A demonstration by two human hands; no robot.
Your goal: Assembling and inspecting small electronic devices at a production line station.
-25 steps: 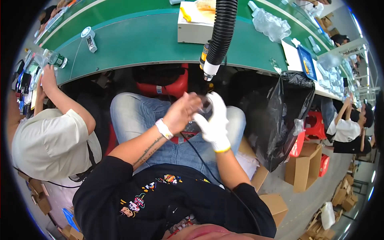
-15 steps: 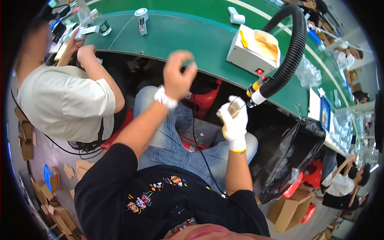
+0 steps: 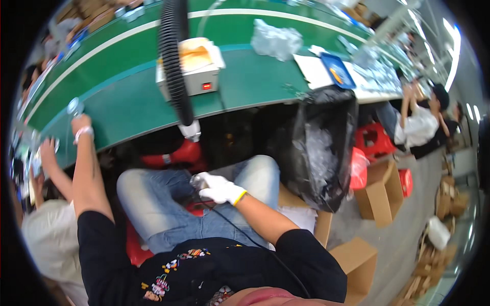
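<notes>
My bare left hand, with a white band at the wrist, is stretched to the far left over the green table. Its fingers are closed around the lower part of a small pale device with a round head. Over my lap, my right hand wears a white glove with a yellow cuff edge. The gloved fingers are bent round a small greyish piece, mostly hidden and too blurred to name. A thin black cable passes close by this hand and across my shirt.
A black ribbed hose hangs before a grey box with a lit red switch. Right of my knees stands a black bin bag holding clear plastic. Cardboard boxes stand on the floor. A co-worker sits at my left.
My view has swung right. The left hand has gone from above my lap to the pale device on the table. The gloved right hand has left the hose's nozzle and come down over my lap.
</notes>
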